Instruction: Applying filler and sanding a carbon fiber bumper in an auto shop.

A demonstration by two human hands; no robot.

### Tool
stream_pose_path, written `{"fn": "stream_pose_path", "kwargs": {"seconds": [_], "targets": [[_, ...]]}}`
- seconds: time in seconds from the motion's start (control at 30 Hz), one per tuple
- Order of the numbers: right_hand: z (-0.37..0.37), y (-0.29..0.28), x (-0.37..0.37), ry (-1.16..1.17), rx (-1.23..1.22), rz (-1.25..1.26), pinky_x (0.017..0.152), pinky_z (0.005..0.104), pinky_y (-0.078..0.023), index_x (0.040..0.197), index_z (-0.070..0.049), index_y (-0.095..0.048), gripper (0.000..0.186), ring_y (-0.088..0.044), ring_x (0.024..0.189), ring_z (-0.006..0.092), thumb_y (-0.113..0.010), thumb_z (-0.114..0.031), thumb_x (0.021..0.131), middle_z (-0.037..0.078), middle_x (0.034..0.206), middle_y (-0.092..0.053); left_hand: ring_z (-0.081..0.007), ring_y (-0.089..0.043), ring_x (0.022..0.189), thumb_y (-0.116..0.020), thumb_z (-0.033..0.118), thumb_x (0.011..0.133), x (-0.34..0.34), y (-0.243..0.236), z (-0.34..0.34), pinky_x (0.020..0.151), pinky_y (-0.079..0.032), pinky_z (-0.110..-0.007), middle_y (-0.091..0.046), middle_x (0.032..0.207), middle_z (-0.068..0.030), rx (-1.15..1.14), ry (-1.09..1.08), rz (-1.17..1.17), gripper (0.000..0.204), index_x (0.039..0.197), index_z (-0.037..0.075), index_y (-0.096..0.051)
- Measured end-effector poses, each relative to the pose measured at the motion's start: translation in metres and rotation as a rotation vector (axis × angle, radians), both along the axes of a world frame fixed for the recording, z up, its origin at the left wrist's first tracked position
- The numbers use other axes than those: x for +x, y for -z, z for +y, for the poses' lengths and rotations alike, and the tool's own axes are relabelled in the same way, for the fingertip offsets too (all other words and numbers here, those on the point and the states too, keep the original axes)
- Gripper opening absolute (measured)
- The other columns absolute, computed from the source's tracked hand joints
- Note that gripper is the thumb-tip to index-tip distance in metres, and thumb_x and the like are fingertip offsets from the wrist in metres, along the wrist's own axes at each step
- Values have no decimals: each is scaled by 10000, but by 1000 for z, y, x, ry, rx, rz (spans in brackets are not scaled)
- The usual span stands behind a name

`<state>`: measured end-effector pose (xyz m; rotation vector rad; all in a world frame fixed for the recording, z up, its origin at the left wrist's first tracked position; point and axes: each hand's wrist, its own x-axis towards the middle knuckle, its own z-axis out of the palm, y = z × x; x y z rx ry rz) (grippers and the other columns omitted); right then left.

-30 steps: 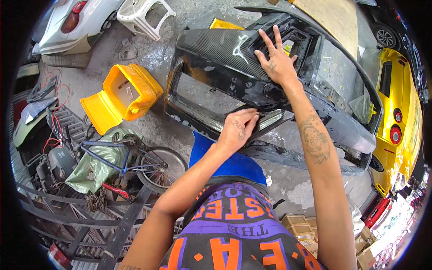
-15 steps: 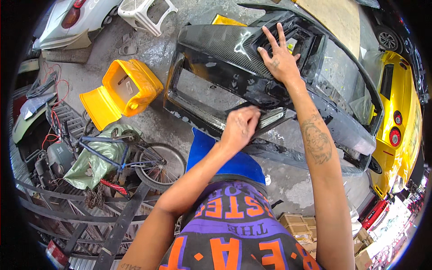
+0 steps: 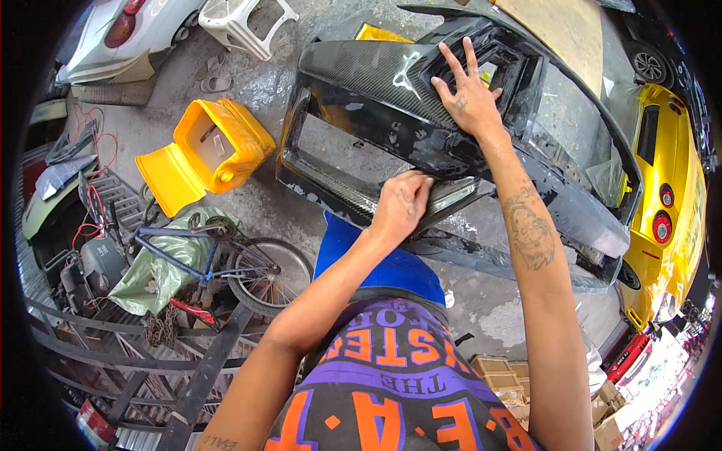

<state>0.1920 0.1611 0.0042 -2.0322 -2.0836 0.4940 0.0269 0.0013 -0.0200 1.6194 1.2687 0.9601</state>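
Observation:
A large black car bumper [image 3: 376, 105] with a carbon-fibre weave and scuffed, patchy areas lies in front of me. My right hand [image 3: 472, 105] rests flat on its upper part with the fingers spread, beside a recessed opening. Closer to me, my left hand [image 3: 404, 201] is closed, with the fingers curled down against the lower carbon-fibre strip [image 3: 455, 194] of the bumper. Whatever the left fingers may hold is hidden beneath them.
To the left stand an open yellow container [image 3: 207, 146] and a blue bicycle frame [image 3: 177, 252] partly under green plastic. A white stool [image 3: 248, 26] is at the far side. A yellow car [image 3: 665, 203] stands at the right, above cardboard boxes [image 3: 500, 376].
My left hand has shifted slightly to the left along the strip; its fingertips were blurred before and look sharper now. My right hand keeps its place on the bumper.

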Motion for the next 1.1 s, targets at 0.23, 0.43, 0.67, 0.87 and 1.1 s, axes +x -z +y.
{"fn": "stream_pose_path", "kwargs": {"seconds": [0.23,0.43,0.67,0.87,1.1], "targets": [[-3,2,-2,-12,19,-8,1086,868,-197,1605,-447,-279,683,-470,1430,417,-584,-456,994,-21,1752,-11,-414,-722,898,-670,16,933,0,-9,-7,814,-581,-410,-736,994,-254,-30,7,3,111,953,-86,-710],[-5,4,0,-2,3,-2,1094,864,-181,1606,-447,-282,690,-467,1436,404,-587,-461,987,-32,1752,5,-416,-720,884,-665,18,935,1,-6,-13,795,-578,-420,-731,972,-258,63,-21,-34,118,942,-86,-720],[-2,0,-3,-4,0,4,1090,867,-182,1605,-445,-288,678,-474,1426,412,-583,-451,995,-28,1752,-1,-426,-723,911,-655,21,932,5,-7,-11,821,-585,-428,-733,971,-261,70,-53,-67,129,913,-90,-720],[-3,6,2,-12,22,-35,1080,872,-195,1605,-435,-285,680,-490,1415,404,-584,-456,995,-12,1752,-13,-426,-717,924,-663,33,920,9,-16,-12,836,-580,-429,-735,977,-258,45,2,-74,138,905,-90,-723],[-8,8,3,-4,-10,-27,1084,868,-190,1607,-430,-287,692,-448,1445,424,-595,-461,988,-16,1753,1,-463,-693,884,-650,27,927,-2,-3,-9,795,-567,-460,-716,986,-284,-42,4,2,145,920,-94,-728]]}}
